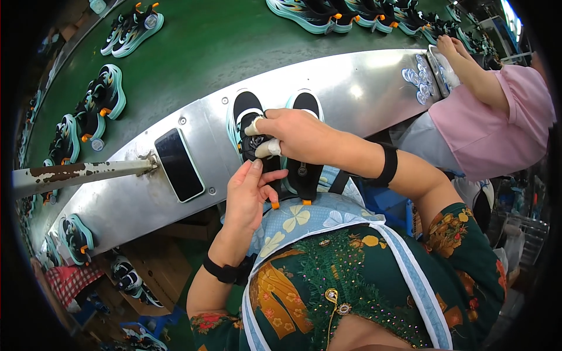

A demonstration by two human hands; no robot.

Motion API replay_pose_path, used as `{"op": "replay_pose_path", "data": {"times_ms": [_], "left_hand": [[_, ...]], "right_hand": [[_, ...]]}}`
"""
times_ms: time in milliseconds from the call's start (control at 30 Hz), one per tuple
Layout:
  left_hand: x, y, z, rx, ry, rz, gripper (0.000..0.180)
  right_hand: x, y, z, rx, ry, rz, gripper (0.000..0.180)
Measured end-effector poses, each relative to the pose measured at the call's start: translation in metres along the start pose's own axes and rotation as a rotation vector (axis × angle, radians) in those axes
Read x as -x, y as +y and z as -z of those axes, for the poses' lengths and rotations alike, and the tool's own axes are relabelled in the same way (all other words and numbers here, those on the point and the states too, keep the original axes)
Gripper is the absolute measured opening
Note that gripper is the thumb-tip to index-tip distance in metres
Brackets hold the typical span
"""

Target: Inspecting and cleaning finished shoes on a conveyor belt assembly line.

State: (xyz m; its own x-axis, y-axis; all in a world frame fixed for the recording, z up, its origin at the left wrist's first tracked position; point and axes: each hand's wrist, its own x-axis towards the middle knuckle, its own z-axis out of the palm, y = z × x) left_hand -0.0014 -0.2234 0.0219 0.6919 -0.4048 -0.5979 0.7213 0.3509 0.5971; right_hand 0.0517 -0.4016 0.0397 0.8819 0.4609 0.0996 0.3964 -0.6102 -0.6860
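Note:
A pair of black shoes with pale mint soles lies toe-away at the near edge of the metal ledge. My right hand (298, 137), with pale covers on two fingers, reaches across the right shoe (303, 178) and grips the black lacing area of the left shoe (246, 104). Close by, my left hand (249, 190) pinches thumb and forefinger together at that shoe's tongue; what lies between the fingertips is too small to make out. Orange tabs show at the heels, against my blue flowered apron (293, 219). My right hand hides part of both shoes.
A dark-screened phone (179, 165) lies on the metal ledge (345, 76), by a chipped metal bar (82, 171). Beyond runs a green belt (187, 50) carrying more shoes (133, 32). Round tags (418, 79) lie at right, near a co-worker in pink (497, 128).

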Motion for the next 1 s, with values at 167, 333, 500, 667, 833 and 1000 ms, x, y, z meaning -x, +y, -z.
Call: {"op": "replay_pose_path", "data": {"times_ms": [167, 333, 500, 667, 833, 1000], "left_hand": [[0.000, -0.003, -0.009, -0.061, 0.025, -0.035, 0.031], [-0.001, -0.003, -0.011, -0.068, 0.039, -0.088, 0.032], [0.034, 0.009, -0.026, -0.644, 0.147, -0.223, 0.045], [0.050, -0.010, -0.024, -1.756, -0.006, -0.892, 0.062], [-0.019, 0.016, -0.020, -1.836, -0.264, -0.836, 0.024], [-0.086, 0.135, -0.001, -1.953, 0.031, -0.818, 0.027]], "right_hand": [[0.008, -0.002, -0.009, 0.204, 0.184, 0.054, 0.027], [0.004, -0.007, -0.010, 0.218, 0.235, 0.064, 0.028], [0.005, 0.020, 0.039, -0.027, -0.031, -0.217, 0.034], [0.062, 0.062, 0.069, 0.014, 0.018, -0.325, 0.030], [0.055, 0.050, 0.066, 0.024, -0.115, -0.413, 0.036], [0.018, 0.121, 0.124, 0.182, 0.102, -0.301, 0.039]]}}
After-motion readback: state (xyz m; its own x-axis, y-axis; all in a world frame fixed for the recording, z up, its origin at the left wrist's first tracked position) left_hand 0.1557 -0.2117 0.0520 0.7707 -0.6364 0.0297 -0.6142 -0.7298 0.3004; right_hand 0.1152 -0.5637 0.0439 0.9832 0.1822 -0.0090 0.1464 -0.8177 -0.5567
